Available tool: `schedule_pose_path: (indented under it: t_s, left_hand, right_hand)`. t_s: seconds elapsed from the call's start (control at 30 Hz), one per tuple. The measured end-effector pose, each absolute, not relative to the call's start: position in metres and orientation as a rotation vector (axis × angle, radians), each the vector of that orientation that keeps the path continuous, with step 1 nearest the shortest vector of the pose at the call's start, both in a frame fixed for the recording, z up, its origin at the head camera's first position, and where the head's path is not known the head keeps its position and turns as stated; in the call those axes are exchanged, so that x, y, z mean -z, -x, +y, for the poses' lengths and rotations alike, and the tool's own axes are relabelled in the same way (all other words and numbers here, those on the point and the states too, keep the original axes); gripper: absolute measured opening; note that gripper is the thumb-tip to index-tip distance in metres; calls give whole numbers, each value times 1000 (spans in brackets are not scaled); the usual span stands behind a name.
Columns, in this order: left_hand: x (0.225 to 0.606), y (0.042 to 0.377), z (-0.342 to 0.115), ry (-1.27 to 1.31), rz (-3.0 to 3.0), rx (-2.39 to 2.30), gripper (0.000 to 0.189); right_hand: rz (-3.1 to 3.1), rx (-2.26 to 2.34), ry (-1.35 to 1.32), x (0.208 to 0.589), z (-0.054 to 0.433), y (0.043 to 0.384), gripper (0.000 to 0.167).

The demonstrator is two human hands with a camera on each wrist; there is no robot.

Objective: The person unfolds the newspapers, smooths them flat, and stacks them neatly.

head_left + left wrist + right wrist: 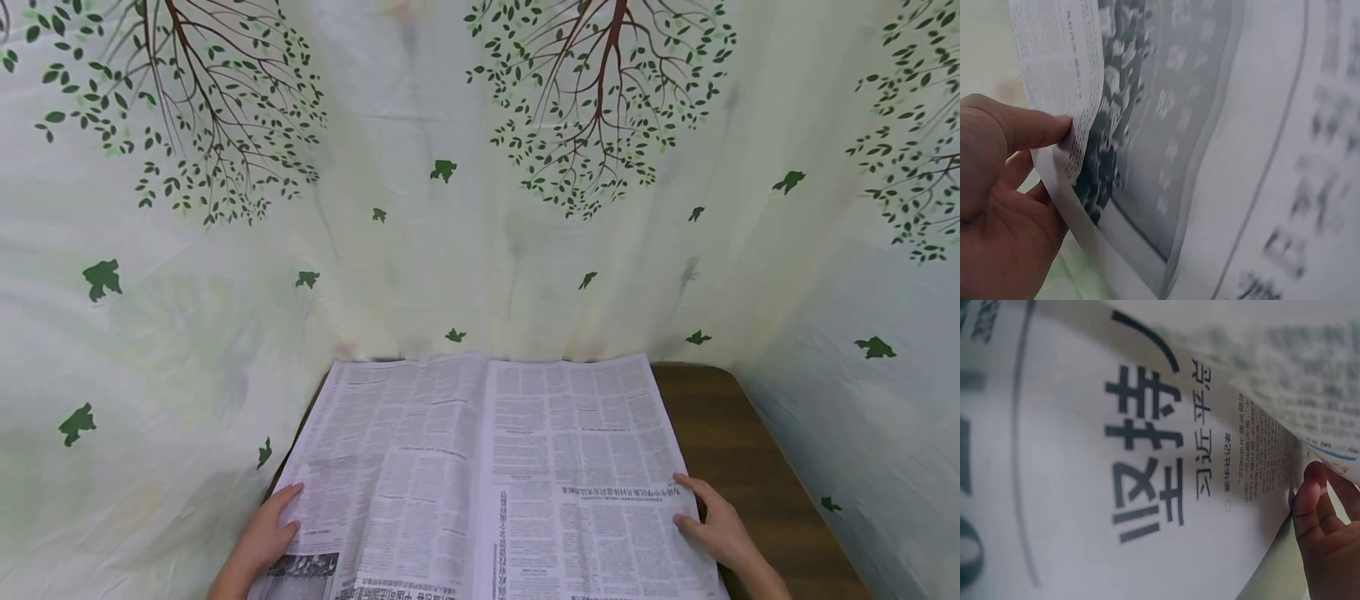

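Observation:
A wide newspaper (420, 467) lies spread over the table, with a fold line down its middle and dense printed columns. My left hand (266, 529) grips its left edge; in the left wrist view the thumb (1047, 128) presses on top of the sheet while the fingers go behind it. My right hand (716, 521) pinches the right edge between thumb and fingers. In the right wrist view the newspaper (1085, 456) shows large black characters, and a lifted sheet curves above them near the right hand (1329, 531).
A dark brown wooden table (735, 442) shows to the right of the newspaper. Behind and on both sides hangs pale cloth (525, 275) printed with trees and green leaves, close along the table's far and left edges.

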State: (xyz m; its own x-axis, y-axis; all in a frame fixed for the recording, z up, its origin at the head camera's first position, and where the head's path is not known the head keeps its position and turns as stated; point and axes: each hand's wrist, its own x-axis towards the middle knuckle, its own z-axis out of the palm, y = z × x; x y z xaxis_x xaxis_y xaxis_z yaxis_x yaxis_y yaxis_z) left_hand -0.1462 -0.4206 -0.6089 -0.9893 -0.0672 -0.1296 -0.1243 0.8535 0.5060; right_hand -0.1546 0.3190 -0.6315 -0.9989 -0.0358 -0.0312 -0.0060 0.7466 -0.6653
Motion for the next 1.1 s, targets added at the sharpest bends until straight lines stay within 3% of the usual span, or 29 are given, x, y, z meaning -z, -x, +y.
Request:
schedule_pose_path:
  t_s: [0.43,0.8,1.1]
  left_hand:
    - [608,144,-437,291,2958,-674,60]
    - [612,152,-440,331,2894,-610,77]
    - [612,154,-437,344,2906,-558,78]
  right_hand:
    - [2886,1097,106,628,324,154,78]
    - [2892,1005,136,628,325,160,80]
    - [2937,961,156,628,323,162,77]
